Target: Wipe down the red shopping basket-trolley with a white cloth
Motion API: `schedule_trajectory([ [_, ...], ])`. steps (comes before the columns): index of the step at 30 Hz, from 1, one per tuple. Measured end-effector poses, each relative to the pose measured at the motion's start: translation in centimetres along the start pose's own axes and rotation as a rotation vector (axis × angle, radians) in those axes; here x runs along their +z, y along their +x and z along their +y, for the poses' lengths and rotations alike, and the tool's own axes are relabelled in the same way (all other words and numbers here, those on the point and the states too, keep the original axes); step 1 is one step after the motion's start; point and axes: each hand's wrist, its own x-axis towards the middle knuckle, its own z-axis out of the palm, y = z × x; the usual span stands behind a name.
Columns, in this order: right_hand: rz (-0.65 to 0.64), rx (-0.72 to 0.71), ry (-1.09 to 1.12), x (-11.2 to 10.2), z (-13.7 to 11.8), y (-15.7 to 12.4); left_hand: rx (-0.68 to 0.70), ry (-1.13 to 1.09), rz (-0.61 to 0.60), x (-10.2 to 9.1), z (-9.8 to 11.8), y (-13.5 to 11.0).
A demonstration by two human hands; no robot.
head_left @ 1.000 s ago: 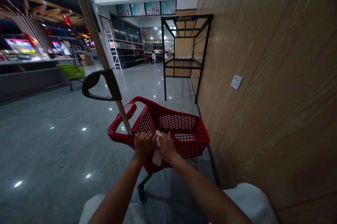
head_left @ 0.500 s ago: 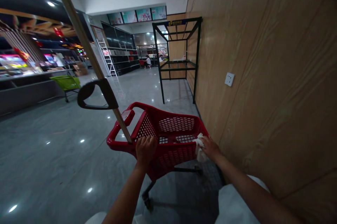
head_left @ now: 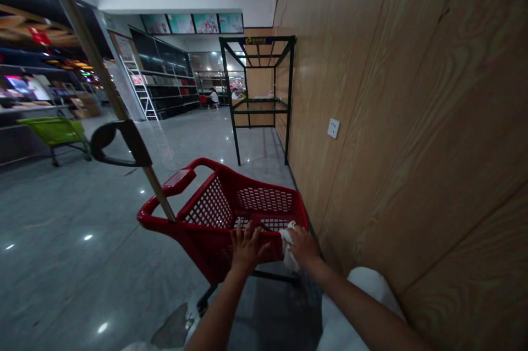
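A red plastic shopping cart (head_left: 206, 234) stands before me, its push handle to the left and its far end near the wood wall. On the near rim of its basket lies my left hand (head_left: 247, 247), fingers spread and stretched over the edge. My right hand (head_left: 303, 245) is closed on a white cloth (head_left: 289, 252) at the rim's right end, and part of the cloth hangs down outside the basket. A long wooden pole (head_left: 86, 43) with a black loop handle (head_left: 124, 144) leans up from the cart's handle end.
A wood-panel wall (head_left: 371, 120) with a socket (head_left: 334, 128) runs close along the right. Farther off stands a dark metal frame (head_left: 259, 111). A green shopping cart (head_left: 53, 131) is at the left, and a white ladder (head_left: 144, 92) leans by black shelves. People are in the background.
My left hand has let go of the rim and slid right along it, its fingers now spread. The right hand keeps the cloth at the rim. The view has turned slightly right.
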Motion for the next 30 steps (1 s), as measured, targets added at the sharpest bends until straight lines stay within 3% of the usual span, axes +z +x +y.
schedule_trajectory([
  [4, -0.011, -0.027, 0.007, -0.3, -2.5, -0.6, 0.021, 0.016, -0.105, -2.1, -2.7, 1.5],
  [7, -0.028, -0.078, -0.016, 0.0, -4.6, -1.0, -0.05, 0.039, -0.171, -3.6, -3.6, 2.8],
  [11, 0.004, -0.171, -0.011, 1.6, -6.9, -1.3, -0.185, 0.07, -0.121, -4.2, -2.8, 3.4],
  [14, 0.02, -0.241, 0.061, 3.1, -7.7, -1.4, -0.117, 0.05, -0.114, -3.5, -2.0, 2.5],
  [17, 0.024, -0.331, 0.094, 4.0, -6.8, -1.8, -0.052, 0.022, -0.114, -3.0, -2.1, 1.7],
  [20, 0.014, -0.402, 0.06, 3.8, -3.7, -2.1, -0.03, 0.014, -0.094, -2.9, -2.9, 2.0],
  [25, 0.037, -0.321, -0.016, 2.4, 2.1, -0.9, -0.057, 0.05, -0.048, -2.0, -1.9, 3.0],
  [27, 0.036, -0.322, -0.016, 2.5, 2.3, -0.2, -0.024, 0.037, -0.029, -1.0, -0.3, 2.6],
  [30, 0.038, -0.393, 0.04, 3.8, 0.2, 0.2, 0.055, -0.027, 0.0, 0.4, 2.2, 1.6],
])
